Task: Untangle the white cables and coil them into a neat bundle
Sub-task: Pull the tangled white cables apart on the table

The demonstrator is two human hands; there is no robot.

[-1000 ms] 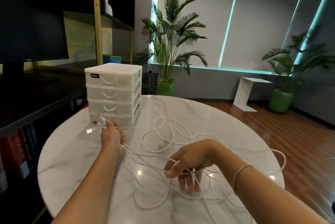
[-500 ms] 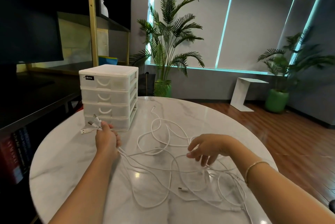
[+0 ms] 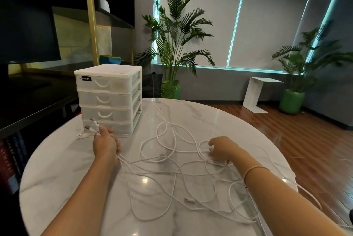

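Note:
Several white cables (image 3: 172,171) lie in a loose tangle across the round marble table (image 3: 57,169). My left hand (image 3: 104,145) grips a bunch of their ends, and the USB plugs (image 3: 89,129) stick out past my fist toward the drawer unit. My right hand (image 3: 219,150) reaches down onto a strand at the right of the tangle, fingers curled around it. One loose plug (image 3: 188,200) lies near the front, another (image 3: 160,109) at the far side.
A white plastic drawer unit (image 3: 108,100) stands at the table's back left, just beyond my left hand. A dark shelf and desk (image 3: 28,102) flank the left. One cable loop hangs over the table's right edge (image 3: 313,197).
My right hand let go of the strands it lifted near the front, moved rightward and farther out, and now closes on a strand on the table. The left hand kept its grip.

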